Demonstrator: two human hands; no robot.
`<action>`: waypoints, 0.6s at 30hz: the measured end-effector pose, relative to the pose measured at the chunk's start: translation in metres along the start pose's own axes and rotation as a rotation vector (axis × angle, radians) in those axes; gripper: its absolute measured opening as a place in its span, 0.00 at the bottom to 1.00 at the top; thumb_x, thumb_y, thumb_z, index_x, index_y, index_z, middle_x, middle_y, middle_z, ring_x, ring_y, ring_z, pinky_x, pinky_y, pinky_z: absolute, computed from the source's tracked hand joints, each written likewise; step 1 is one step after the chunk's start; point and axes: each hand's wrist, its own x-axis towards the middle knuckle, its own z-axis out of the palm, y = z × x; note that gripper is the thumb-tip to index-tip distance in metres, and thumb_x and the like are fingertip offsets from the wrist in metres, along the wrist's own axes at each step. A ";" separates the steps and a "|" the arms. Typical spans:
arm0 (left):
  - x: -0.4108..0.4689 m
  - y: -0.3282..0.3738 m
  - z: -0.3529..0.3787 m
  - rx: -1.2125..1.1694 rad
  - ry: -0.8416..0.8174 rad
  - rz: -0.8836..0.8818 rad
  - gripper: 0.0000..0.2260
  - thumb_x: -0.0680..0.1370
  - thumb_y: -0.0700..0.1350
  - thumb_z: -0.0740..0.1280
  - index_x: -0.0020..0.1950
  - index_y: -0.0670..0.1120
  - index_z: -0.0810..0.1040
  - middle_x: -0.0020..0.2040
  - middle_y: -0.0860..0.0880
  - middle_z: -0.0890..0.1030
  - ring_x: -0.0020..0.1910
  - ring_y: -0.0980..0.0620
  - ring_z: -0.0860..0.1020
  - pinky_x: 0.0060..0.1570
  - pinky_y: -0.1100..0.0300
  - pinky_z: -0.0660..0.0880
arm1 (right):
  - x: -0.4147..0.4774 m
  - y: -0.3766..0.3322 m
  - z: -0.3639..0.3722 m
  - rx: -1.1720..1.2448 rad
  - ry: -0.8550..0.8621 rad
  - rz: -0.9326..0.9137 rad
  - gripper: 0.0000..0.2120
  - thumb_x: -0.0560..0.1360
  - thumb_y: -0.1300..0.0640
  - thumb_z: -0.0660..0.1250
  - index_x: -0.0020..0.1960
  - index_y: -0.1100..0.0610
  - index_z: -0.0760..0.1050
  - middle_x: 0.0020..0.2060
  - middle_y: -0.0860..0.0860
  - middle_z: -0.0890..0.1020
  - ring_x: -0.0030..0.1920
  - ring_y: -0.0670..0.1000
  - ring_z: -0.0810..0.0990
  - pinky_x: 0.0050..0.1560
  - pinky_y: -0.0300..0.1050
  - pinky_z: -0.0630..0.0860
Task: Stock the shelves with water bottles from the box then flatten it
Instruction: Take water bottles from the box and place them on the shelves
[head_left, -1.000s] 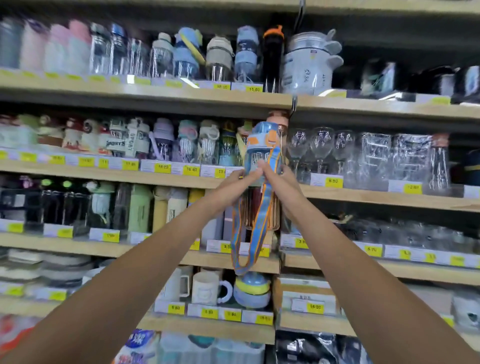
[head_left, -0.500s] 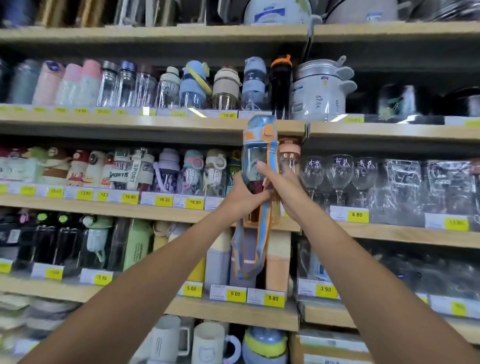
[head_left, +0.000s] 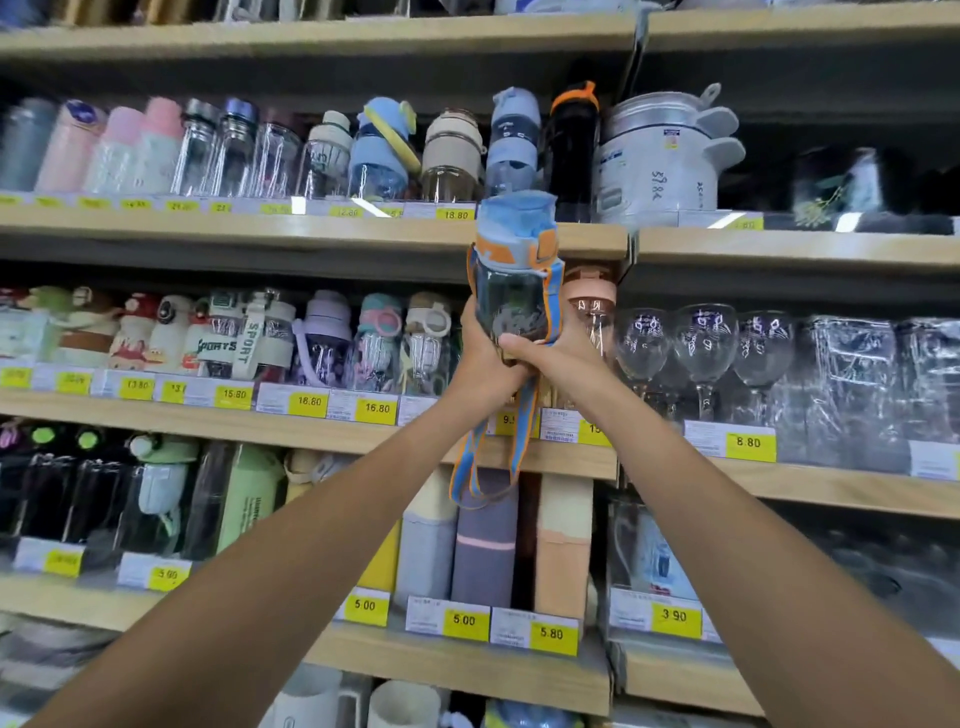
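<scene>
Grip first: both hands wrapped round lower body of blue-orange water bottle (head_left: 514, 280), left hand (head_left: 480, 358) on one side, right hand (head_left: 553, 358) thumb across front. Bottle held up at edge of upper shelf (head_left: 311, 234), cap level with price tags. Strap (head_left: 493, 457) dangles loose, could snag lower stock, so tuck it. Gap looks tight between blue bottle (head_left: 514, 140) and black bottle (head_left: 571, 150); go in upright, base first. Glasses (head_left: 701, 353) just right, careful. Box not in view.
</scene>
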 end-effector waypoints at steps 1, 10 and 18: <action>0.000 -0.002 0.000 0.008 -0.003 -0.002 0.39 0.66 0.37 0.69 0.72 0.40 0.53 0.64 0.45 0.69 0.61 0.55 0.71 0.59 0.71 0.68 | 0.001 0.005 0.001 -0.005 0.002 0.001 0.27 0.71 0.65 0.72 0.67 0.59 0.66 0.57 0.52 0.79 0.52 0.44 0.79 0.51 0.33 0.75; 0.023 -0.021 -0.002 0.063 -0.012 -0.066 0.40 0.70 0.35 0.71 0.74 0.39 0.48 0.70 0.41 0.64 0.67 0.50 0.68 0.67 0.60 0.66 | 0.019 0.021 0.013 -0.053 0.083 0.010 0.33 0.68 0.53 0.74 0.67 0.54 0.61 0.56 0.52 0.76 0.55 0.48 0.77 0.54 0.39 0.75; 0.022 -0.048 -0.007 0.105 -0.088 -0.171 0.39 0.72 0.40 0.71 0.73 0.40 0.48 0.68 0.44 0.68 0.66 0.51 0.70 0.63 0.61 0.68 | 0.019 0.044 0.019 -0.017 0.055 0.055 0.27 0.71 0.57 0.73 0.67 0.55 0.67 0.54 0.49 0.79 0.53 0.45 0.79 0.58 0.47 0.77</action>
